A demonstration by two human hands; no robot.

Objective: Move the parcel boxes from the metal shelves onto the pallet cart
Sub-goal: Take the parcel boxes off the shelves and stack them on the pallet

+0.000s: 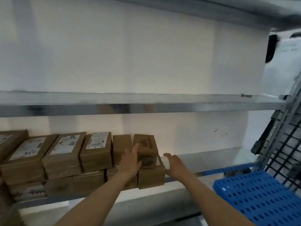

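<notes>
Several brown parcel boxes (65,154) sit stacked in two layers along the left half of the lower metal shelf (203,160), most with white printed labels on top. At the right end of the row, the end box (146,149) rests on top of a lower box (151,177), whose front stands at the shelf's front edge.

The person's left hand (130,163) lies flat against the left front corner of the end box, fingers straight and pointing away, gripping nothing. The right hand (175,166) is spread loosely with slightly bent fingers just beside the right side of the lower box; whether it touches the cardboard cannot be told. Both bare forearms reach in from the bottom of the view.

Above the boxes runs a shiny upper shelf (146,108), with a white wall (130,54) behind it. To the lower right stands the pallet cart (257,198), its blue perforated deck near the shelf, with a metal mesh side panel (285,152) rising at the far right.
</notes>
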